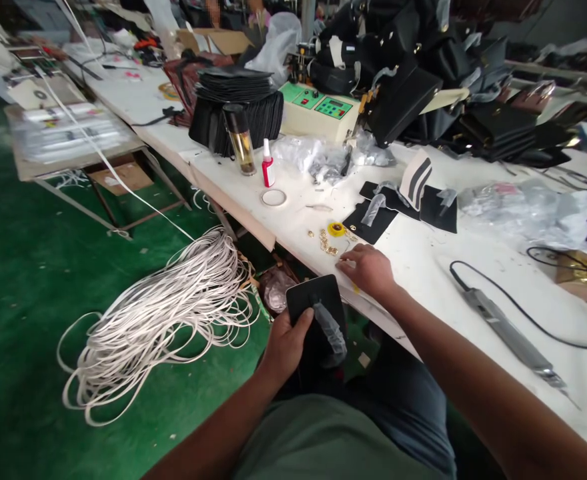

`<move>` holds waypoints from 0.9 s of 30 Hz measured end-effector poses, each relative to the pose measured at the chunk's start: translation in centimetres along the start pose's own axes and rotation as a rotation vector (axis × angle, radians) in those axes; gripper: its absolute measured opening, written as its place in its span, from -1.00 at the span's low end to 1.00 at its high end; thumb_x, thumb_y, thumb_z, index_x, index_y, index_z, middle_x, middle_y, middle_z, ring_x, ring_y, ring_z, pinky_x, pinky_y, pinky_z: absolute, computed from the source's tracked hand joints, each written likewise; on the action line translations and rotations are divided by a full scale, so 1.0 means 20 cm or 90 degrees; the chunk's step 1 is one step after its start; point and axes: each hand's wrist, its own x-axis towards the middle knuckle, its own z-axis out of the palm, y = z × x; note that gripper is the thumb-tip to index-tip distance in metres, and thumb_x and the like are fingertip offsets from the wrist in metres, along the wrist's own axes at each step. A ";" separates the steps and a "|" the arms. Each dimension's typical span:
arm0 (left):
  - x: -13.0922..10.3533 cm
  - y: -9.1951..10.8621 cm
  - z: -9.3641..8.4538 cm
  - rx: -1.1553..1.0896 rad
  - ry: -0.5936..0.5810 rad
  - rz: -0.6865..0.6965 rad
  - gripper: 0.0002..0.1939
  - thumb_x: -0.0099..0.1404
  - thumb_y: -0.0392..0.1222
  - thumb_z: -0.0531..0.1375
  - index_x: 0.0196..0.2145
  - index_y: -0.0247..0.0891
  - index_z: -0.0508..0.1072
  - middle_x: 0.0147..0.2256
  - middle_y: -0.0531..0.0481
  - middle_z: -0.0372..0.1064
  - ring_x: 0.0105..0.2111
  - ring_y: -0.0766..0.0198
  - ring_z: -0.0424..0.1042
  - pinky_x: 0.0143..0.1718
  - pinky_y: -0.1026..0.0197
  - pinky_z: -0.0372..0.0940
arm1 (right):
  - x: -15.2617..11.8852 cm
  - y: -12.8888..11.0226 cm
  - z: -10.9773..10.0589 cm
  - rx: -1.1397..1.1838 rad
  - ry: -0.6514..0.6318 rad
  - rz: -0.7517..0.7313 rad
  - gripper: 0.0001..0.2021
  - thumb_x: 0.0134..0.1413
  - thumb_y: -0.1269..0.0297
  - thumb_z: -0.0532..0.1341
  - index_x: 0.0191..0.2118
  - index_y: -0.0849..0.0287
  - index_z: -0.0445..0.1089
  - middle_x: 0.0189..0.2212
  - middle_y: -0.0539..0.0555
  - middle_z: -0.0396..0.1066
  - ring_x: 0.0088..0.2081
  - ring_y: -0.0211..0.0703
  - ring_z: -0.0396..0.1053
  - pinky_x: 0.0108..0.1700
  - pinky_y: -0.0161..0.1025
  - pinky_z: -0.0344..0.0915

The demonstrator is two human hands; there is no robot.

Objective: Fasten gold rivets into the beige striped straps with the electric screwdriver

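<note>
My left hand [284, 347] grips a black leather panel [318, 297] by its edge, thumb on top, over my lap. A plastic-wrapped strap or tab [331, 333] hangs from the panel's face. At the table's near edge, my right hand [366, 268] has its fingertips pinched together on the white top; whatever they hold is too small to name. Just beyond them lie small gold metal fittings [327, 245] and a yellow round container [336, 229]. More black panels [371, 221] with wrapped tabs rest farther back, a striped cream piece [416, 180] among them.
A grey corded power screwdriver [511, 330] lies at right. Farther back stand a red glue bottle [267, 167], a tape roll [273, 197], a dark spray can [241, 143], stacked black pieces [238, 100] and a green-panelled machine [318, 110]. Looped white cord [168, 327] covers the floor at left.
</note>
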 end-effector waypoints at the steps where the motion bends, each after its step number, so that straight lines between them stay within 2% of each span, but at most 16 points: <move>1: 0.01 0.01 0.00 0.000 -0.004 0.000 -0.52 0.30 0.17 0.32 -0.05 -0.29 0.61 -0.10 -0.13 0.65 -0.07 -0.01 0.59 -0.03 0.10 0.43 | 0.00 0.01 0.00 0.010 -0.001 0.010 -0.77 0.29 0.09 0.27 -0.17 0.04 0.65 -0.16 0.11 0.57 -0.10 -0.01 0.45 -0.14 -0.17 0.32; 6: 0.03 0.05 0.01 0.008 -0.024 0.014 -0.55 0.31 0.14 0.32 -0.06 -0.29 0.62 -0.10 -0.13 0.65 -0.09 0.02 0.58 -0.02 0.10 0.42 | 0.02 0.06 0.02 0.088 0.000 0.047 -0.79 0.27 0.19 0.25 -0.18 0.06 0.66 -0.17 0.10 0.58 -0.13 -0.07 0.45 -0.17 -0.21 0.32; 9: 0.04 0.08 0.02 0.013 -0.025 0.025 -0.56 0.31 0.12 0.32 -0.06 -0.30 0.63 -0.11 -0.13 0.65 -0.09 0.02 0.58 -0.02 0.09 0.42 | -0.01 0.07 -0.03 0.208 0.045 0.083 -0.80 0.22 0.20 0.27 -0.21 0.10 0.65 -0.22 0.10 0.58 -0.21 -0.10 0.47 -0.15 -0.18 0.35; 13: 0.04 0.09 0.05 0.001 -0.032 0.022 -0.62 0.31 0.08 0.32 -0.11 -0.28 0.64 -0.14 -0.08 0.65 -0.14 0.07 0.58 -0.05 0.13 0.42 | -0.15 0.01 -0.17 0.467 0.118 0.187 -0.71 0.13 0.03 0.37 -0.19 0.15 0.64 -0.25 0.11 0.61 -0.32 -0.13 0.47 -0.20 -0.16 0.39; 16: 0.04 0.11 0.09 0.004 -0.065 0.028 -0.62 0.32 0.08 0.31 -0.11 -0.28 0.64 -0.16 -0.07 0.65 -0.18 0.10 0.58 -0.09 0.14 0.43 | -0.30 -0.09 -0.26 0.648 0.099 0.238 -0.64 0.02 -0.04 0.45 -0.20 0.15 0.65 -0.29 0.10 0.63 -0.34 -0.12 0.48 -0.25 -0.17 0.42; 18: 0.03 0.12 0.12 0.035 -0.091 0.046 -0.63 0.33 0.07 0.30 -0.10 -0.28 0.64 -0.16 -0.07 0.64 -0.19 0.11 0.57 -0.11 0.15 0.43 | -0.40 -0.16 -0.28 0.737 0.077 0.241 -0.64 -0.02 -0.03 0.49 -0.22 0.15 0.65 -0.33 0.08 0.63 -0.36 -0.13 0.50 -0.28 -0.19 0.43; 22: -0.01 0.17 0.18 0.147 -0.094 0.121 -0.67 0.37 0.03 0.27 -0.12 -0.28 0.64 -0.19 -0.04 0.64 -0.19 0.13 0.55 -0.12 0.20 0.41 | -0.51 -0.24 -0.24 0.763 0.083 0.215 -0.73 0.07 0.04 0.46 -0.22 0.13 0.65 -0.33 0.06 0.63 -0.34 -0.13 0.52 -0.27 -0.21 0.45; 27: -0.08 0.23 0.23 0.223 -0.077 0.202 -0.70 0.39 -0.01 0.25 -0.14 -0.29 0.62 -0.23 -0.03 0.63 -0.22 0.16 0.54 -0.15 0.23 0.39 | -0.59 -0.22 -0.22 0.665 0.184 0.132 -0.90 0.19 0.20 0.40 -0.24 0.09 0.62 -0.29 0.04 0.58 -0.25 -0.14 0.50 -0.18 -0.22 0.42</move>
